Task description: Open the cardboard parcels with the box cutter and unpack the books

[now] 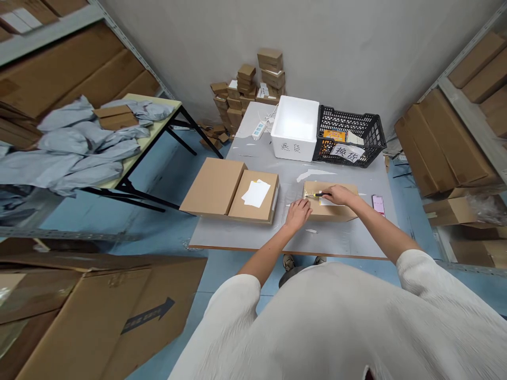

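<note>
A closed brown cardboard box (332, 212) lies on the grey-topped table, with a white label on its top partly covered by my right hand. My right hand (339, 195) is closed round a yellow and black utility knife (316, 195), whose tip is at the taped left end of the box top. At the near left corner of that box, my left hand (298, 214) grips the edge with bent fingers. To the left stand two more cardboard boxes, a plain one (216, 184) and one (247, 211) with white papers (256, 193) on it.
Behind the work are a white foam bin (295, 145) and a black plastic crate (346, 158) holding packages. A phone (378, 205) lies at right, a power strip (259, 130) at the back. Grey parcels (63, 142) cover a side table; cartons and shelves stand on both sides.
</note>
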Demonstrator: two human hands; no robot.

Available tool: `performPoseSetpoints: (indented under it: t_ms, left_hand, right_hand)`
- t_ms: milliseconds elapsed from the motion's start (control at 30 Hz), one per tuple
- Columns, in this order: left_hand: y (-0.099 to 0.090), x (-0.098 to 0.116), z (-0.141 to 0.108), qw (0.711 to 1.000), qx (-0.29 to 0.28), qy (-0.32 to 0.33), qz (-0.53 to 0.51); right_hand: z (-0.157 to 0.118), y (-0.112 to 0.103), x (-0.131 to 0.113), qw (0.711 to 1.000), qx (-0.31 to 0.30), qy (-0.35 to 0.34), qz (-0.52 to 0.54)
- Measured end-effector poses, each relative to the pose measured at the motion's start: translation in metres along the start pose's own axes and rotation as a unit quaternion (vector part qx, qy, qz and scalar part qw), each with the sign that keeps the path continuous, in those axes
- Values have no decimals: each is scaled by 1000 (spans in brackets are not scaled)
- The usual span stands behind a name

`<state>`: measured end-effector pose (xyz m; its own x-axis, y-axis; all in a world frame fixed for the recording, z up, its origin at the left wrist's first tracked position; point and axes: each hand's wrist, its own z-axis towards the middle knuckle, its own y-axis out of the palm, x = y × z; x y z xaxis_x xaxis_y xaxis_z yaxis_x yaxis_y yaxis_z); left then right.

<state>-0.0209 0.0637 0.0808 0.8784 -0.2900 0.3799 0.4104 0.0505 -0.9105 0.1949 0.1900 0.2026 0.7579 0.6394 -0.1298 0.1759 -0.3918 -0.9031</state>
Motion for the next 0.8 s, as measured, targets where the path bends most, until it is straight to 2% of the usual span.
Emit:
performPoseSetpoints:
  t_ms: [300,600,800]
  left_hand:
    - [-6,3,0,1000,-16,-12,1]
    - [-10,4,-1,1000,-24,-4,14]
    - [-12,6,-1,999,-29,-10,27]
  right_hand:
    - [-2,-1,-1,1000,4,10,4]
    - [-10,-3,10,1000,-3,8,1]
    - [-18,-2,22,999,-16,33,10]
